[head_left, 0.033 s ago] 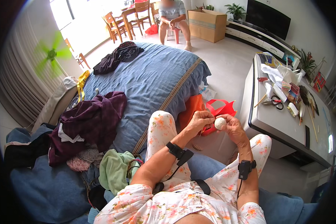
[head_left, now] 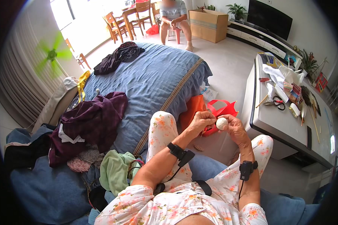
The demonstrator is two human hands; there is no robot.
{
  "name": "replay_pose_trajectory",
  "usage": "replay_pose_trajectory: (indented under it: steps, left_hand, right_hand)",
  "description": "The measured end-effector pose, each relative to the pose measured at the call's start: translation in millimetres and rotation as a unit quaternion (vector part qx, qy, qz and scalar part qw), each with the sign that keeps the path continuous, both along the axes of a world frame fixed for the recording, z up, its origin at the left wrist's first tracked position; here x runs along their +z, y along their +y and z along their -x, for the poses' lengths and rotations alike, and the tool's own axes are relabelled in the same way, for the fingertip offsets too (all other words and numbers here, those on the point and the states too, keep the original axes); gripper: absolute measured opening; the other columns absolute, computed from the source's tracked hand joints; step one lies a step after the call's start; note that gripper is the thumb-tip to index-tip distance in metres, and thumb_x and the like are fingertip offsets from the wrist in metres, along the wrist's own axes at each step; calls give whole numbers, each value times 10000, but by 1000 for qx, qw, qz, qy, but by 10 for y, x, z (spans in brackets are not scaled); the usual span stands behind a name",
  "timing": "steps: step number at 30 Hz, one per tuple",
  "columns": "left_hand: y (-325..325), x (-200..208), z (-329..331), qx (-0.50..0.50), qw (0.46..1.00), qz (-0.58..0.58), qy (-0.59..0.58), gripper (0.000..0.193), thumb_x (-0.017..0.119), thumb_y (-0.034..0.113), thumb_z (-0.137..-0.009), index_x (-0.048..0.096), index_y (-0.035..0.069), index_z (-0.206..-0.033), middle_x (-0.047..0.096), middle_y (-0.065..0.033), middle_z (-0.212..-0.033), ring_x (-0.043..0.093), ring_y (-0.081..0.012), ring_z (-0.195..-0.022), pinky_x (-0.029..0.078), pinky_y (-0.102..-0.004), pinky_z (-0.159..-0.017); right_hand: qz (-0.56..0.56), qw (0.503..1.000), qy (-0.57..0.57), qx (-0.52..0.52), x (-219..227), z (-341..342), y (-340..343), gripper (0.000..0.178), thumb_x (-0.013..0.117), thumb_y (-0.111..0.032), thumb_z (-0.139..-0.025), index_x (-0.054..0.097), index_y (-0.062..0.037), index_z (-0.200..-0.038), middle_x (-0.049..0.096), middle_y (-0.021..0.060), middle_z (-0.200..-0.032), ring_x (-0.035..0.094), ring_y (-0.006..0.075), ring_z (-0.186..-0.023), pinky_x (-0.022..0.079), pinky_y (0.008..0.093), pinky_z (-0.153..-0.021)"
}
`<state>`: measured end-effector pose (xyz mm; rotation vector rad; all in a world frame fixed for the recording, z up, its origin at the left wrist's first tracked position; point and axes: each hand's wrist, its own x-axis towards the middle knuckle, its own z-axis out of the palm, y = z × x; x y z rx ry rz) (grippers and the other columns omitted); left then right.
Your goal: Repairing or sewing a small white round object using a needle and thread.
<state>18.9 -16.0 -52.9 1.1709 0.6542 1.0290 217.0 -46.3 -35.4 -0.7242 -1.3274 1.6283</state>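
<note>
"What was left of the hands?"

"A rumpled plum cloth (head_left: 101, 112), softly creased; then a pale green cloth (head_left: 114, 170), bunched beside the left forearm. Next came a wrinkled blue cover (head_left: 157, 75) edged with a striped band."

"And the left hand?"

"The left hand (head_left: 202, 120) was curled nearly closed, its fingertips pinched together just beside the ball. I couldn't tell whether anything thin sat between them."

"Where exactly was the ball?"

"Between the hands, in the right one's fingers. The ball (head_left: 221, 124) was round and creamy white, its surface faintly rough-looking."

"How did the right hand grip it?"

"The right hand (head_left: 234, 128) was bent narrowly, holding the ball from its right side. A bright red bag (head_left: 224, 107) showed behind the hands, with angular folds. Farther right, scissors (head_left: 276, 102) lay on a smooth grey table (head_left: 266, 117)."
</note>
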Motion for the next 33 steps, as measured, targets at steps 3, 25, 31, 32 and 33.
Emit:
replay_pose_trajectory:
  steps: [3, 25, 31, 32, 33]
  left_hand:
    - [22, -53, 7, -8, 999, -17, 26, 119, 632, 89, -860, 650, -27, -883, 628, -29, -710, 560, -68, -603, 424, -188, -543]
    - [-48, 130, -29, -81, 995, -9, 60, 96, 633, 54, -812, 661, -37, -819, 648, -81, -687, 571, -106, -593, 462, -230, -576]
    - [-51, 115, -2, -85, 995, 23, 40, 102, 614, 62, -843, 654, -31, -827, 642, -77, -699, 570, -110, -607, 461, -228, -591]
    - [-41, 100, 12, -84, 995, 27, 40, 102, 614, 62, -843, 654, -31, -827, 642, -77, -699, 570, -110, -607, 461, -228, -591]
    - [-34, 85, 17, -83, 996, 23, 20, 98, 610, 57, -846, 654, -30, -830, 642, -79, -706, 573, -115, -610, 458, -229, -587]
  right_hand:
    - [-11, 999, 40, -15, -81, 10, 32, 517, 750, -248, -784, 516, 12, -1166, 625, 64, -995, 615, 124, -913, 533, 251, -807]
    - [5, 958, 138, -250, -307, -110, 279, 396, 688, -49, -821, 525, -53, -1182, 630, 57, -986, 619, 147, -892, 542, 272, -794]
    - [-51, 968, -63, -237, -252, -95, 158, 424, 726, -14, -761, 603, -50, -1165, 615, 21, -979, 582, 91, -889, 489, 199, -815]
    - [-47, 969, -63, -235, -227, -83, 145, 424, 726, -14, -761, 603, -50, -1165, 615, 21, -979, 582, 91, -889, 489, 199, -815]
    - [-45, 973, -84, -209, -203, -78, 118, 436, 729, -6, -751, 605, -48, -1167, 610, 20, -986, 581, 94, -902, 489, 209, -828]
